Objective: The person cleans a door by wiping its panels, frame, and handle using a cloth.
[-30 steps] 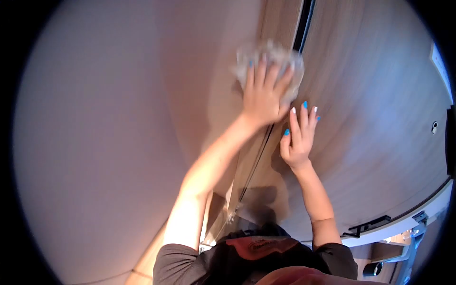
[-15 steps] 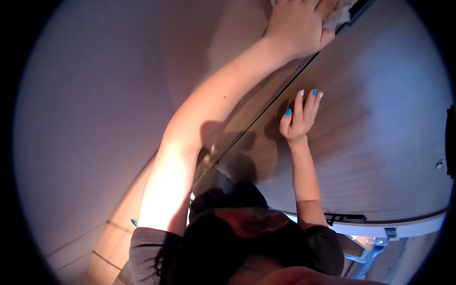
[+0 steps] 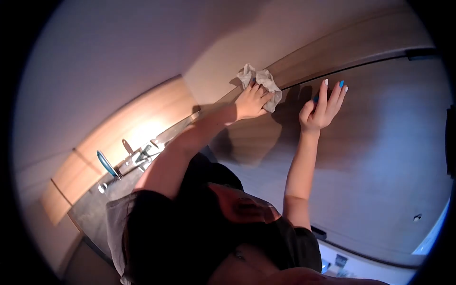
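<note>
My left hand (image 3: 252, 100) presses a crumpled whitish cloth (image 3: 271, 90) against the upper edge of a wood-look cabinet, beside the dark gap above its door. The fingers lie over the cloth and hold it. To the right, my right hand (image 3: 321, 113) is raised at the cabinet door (image 3: 370, 156), fingers stretched and apart, blue and white nails showing. Nothing is in it; whether the palm touches the door I cannot tell.
A wood-look panel (image 3: 171, 95) meets the pale wall at left. Below it, a grey counter (image 3: 90, 213) carries a blue-handled brush (image 3: 107, 164) and several utensils in a metal holder (image 3: 142, 156). A dark fitting (image 3: 422, 53) sits at the door's upper right.
The view has turned, bringing the counter and utensils into sight. My left hand and the cloth have come down and left along the cabinet's edge. The right hand stays open by the door.
</note>
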Tool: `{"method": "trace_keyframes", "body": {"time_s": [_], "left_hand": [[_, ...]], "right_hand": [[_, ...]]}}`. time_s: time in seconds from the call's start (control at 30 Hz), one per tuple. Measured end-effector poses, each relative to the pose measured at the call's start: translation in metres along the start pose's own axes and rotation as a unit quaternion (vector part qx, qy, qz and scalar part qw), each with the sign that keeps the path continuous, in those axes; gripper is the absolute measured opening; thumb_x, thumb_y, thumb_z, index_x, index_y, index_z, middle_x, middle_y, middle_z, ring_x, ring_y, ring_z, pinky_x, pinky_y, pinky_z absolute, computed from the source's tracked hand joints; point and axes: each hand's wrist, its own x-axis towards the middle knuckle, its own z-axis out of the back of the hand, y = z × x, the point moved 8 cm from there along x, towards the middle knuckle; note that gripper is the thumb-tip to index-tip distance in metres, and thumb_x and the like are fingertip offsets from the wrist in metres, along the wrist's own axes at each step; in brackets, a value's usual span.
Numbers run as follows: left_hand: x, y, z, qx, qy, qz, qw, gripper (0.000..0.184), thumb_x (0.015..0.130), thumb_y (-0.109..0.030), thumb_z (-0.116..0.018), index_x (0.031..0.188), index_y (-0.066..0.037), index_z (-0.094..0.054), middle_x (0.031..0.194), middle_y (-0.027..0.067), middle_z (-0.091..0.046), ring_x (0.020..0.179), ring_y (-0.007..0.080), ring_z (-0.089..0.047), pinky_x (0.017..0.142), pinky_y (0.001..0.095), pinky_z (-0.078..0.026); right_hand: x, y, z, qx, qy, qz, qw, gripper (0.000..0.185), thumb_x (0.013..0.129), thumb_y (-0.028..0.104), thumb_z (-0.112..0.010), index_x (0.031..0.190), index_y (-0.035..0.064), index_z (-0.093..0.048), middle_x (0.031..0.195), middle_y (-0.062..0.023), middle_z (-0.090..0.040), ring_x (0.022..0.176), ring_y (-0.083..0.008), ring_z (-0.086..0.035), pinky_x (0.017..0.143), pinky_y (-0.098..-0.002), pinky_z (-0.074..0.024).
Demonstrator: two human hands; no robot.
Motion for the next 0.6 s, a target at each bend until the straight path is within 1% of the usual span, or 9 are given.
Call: {"method": "trace_keyframes", "body": {"time_s": [0.1, 0.17, 0.27, 0.3, 0.33, 0.4, 0.47, 0.5, 0.6], "left_hand": [[0.005, -0.027, 0.019, -0.004, -0.096, -0.012, 0.995, 0.074, 0.074, -0.046, -0.058, 0.129, 0.000, -0.039, 0.119, 0.0309, -0.040, 0.113, 0.0533, -0.032, 0.099, 0.0603, -0.020], [0.022, -0.036, 0.030, -0.028, -0.122, 0.018, 0.992, 0.073, 0.077, -0.048, -0.057, 0.130, -0.002, -0.038, 0.125, 0.0269, -0.037, 0.119, 0.0500, -0.028, 0.102, 0.0594, -0.018], [0.089, -0.066, 0.091, -0.104, -0.070, 0.041, 0.991, 0.065, 0.079, -0.040, -0.057, 0.128, -0.002, -0.039, 0.130, 0.0229, -0.035, 0.123, 0.0454, -0.027, 0.103, 0.0561, -0.018], [0.095, -0.075, 0.103, -0.075, -0.161, 0.002, 0.984, 0.063, 0.078, -0.036, -0.058, 0.127, -0.001, -0.040, 0.130, 0.0207, -0.036, 0.123, 0.0420, -0.029, 0.102, 0.0557, -0.020], [0.092, -0.080, 0.123, -0.164, -0.227, -0.020, 0.960, 0.057, 0.080, -0.030, -0.057, 0.126, -0.002, -0.040, 0.126, 0.0171, -0.039, 0.121, 0.0364, -0.032, 0.101, 0.0515, -0.024], [0.085, -0.081, 0.139, -0.353, -0.289, -0.041, 0.889, 0.044, 0.085, -0.021, -0.053, 0.124, -0.005, -0.040, 0.120, 0.0103, -0.043, 0.115, 0.0259, -0.039, 0.096, 0.0413, -0.033], [0.087, -0.066, 0.104, -0.478, -0.275, 0.012, 0.834, 0.032, 0.091, -0.014, -0.049, 0.121, -0.007, -0.039, 0.118, 0.0059, -0.045, 0.110, 0.0193, -0.044, 0.092, 0.0315, -0.040], [0.086, -0.062, 0.108, -0.532, -0.302, 0.041, 0.790, 0.030, 0.092, -0.014, -0.047, 0.120, -0.007, -0.039, 0.117, 0.0058, -0.045, 0.109, 0.0190, -0.045, 0.091, 0.0319, -0.040], [0.084, -0.035, 0.065, -0.804, -0.357, 0.022, 0.476, 0.023, 0.094, -0.012, -0.044, 0.115, -0.005, -0.040, 0.112, 0.0088, -0.050, 0.104, 0.0187, -0.049, 0.089, 0.0329, -0.041]], "right_hand": [[0.002, -0.004, 0.007, 0.088, 0.013, -0.035, 0.995, 0.041, 0.077, 0.005, -0.044, 0.115, -0.0028, -0.057, 0.132, -0.0282, -0.039, 0.122, -0.0468, -0.036, 0.100, -0.0497, -0.0330], [0.006, 0.010, 0.010, 0.200, 0.001, -0.096, 0.975, 0.043, 0.076, 0.002, -0.044, 0.117, -0.0037, -0.055, 0.136, -0.0308, -0.032, 0.125, -0.0460, -0.033, 0.103, -0.0478, -0.0298], [0.032, 0.040, 0.023, 0.312, -0.038, -0.034, 0.949, 0.044, 0.073, -0.002, -0.044, 0.115, -0.0052, -0.055, 0.131, -0.0295, -0.039, 0.123, -0.0426, -0.038, 0.103, -0.0445, -0.0313], [0.046, 0.049, 0.022, 0.333, -0.014, 0.003, 0.943, 0.044, 0.071, -0.004, -0.045, 0.114, -0.0044, -0.056, 0.128, -0.0267, -0.044, 0.121, -0.0396, -0.042, 0.101, -0.0428, -0.0338], [0.062, 0.058, 0.021, 0.354, 0.009, 0.045, 0.934, 0.045, 0.070, -0.005, -0.046, 0.114, -0.0037, -0.056, 0.124, -0.0239, -0.049, 0.118, -0.0365, -0.047, 0.099, -0.0411, -0.0363], [0.078, 0.070, 0.005, 0.344, 0.020, 0.119, 0.931, 0.044, 0.073, -0.006, -0.043, 0.114, -0.0016, -0.056, 0.117, -0.0171, -0.057, 0.105, -0.0281, -0.057, 0.087, -0.0335, -0.0454], [0.079, 0.073, -0.027, 0.328, 0.167, 0.058, 0.928, 0.043, 0.078, -0.001, -0.046, 0.119, 0.0103, -0.055, 0.115, -0.0140, -0.058, 0.101, -0.0258, -0.058, 0.085, -0.0318, -0.0457], [0.070, 0.070, -0.051, 0.297, 0.238, 0.051, 0.923, 0.039, 0.081, 0.004, -0.047, 0.119, 0.0110, -0.055, 0.113, -0.0154, -0.058, 0.100, -0.0269, -0.058, 0.084, -0.0328, -0.0461], [0.029, 0.063, -0.101, 0.193, 0.353, 0.112, 0.909, 0.030, 0.086, 0.015, -0.047, 0.114, 0.0056, -0.054, 0.101, -0.0180, -0.061, 0.092, -0.0300, -0.060, 0.078, -0.0375, -0.0482]]}}
